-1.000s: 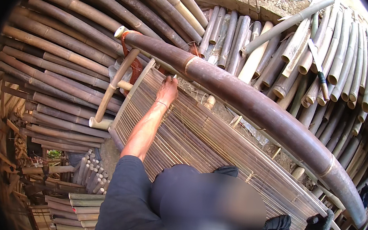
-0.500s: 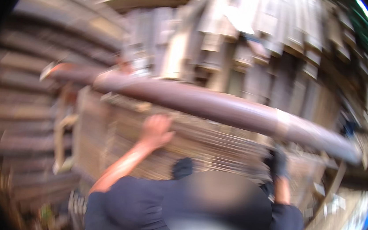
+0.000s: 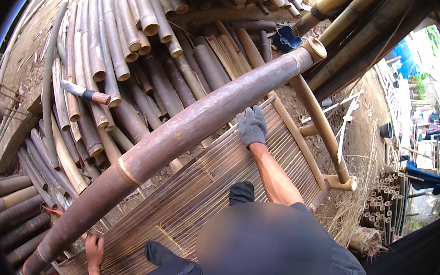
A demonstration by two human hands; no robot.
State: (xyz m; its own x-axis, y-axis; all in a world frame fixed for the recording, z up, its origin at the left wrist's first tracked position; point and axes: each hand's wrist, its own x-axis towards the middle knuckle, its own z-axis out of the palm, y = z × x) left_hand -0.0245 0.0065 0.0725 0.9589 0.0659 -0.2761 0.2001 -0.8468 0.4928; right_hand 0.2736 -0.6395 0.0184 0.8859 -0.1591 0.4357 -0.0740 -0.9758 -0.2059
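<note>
Slats (image 3: 197, 185) of split bamboo are lying side by side in one long panel, showing streaks of straw yellow and brown, with light glinting along their ridges and pale ties crossing them toward the lower middle. A smooth tan end rail (image 3: 299, 137) is closing off the right end, and a slanting post (image 3: 322, 129) is standing just beyond it. Past the panel's far long edge, a thick bamboo pole (image 3: 177, 138) is running from lower left to upper right, purplish brown, ringed by a pale joint. The bare left hand (image 3: 94, 250) is lying at that far edge near the lower left, while the grey-gloved right hand (image 3: 253, 126) is resting near the same edge toward the right end, its fingers pointing at the pole; I cannot tell whether either is gripping or merely touching. Only a narrow strip is showing between panel and pole, and beyond it stacked bamboo (image 3: 108, 31) is crowding the ground. Right of the post, bare earth (image 3: 362, 146) is leaving wider room, reaching toward a bundle of cut canes (image 3: 386, 204). The person's dark, blurred outline is hiding part of the near edge.
</note>
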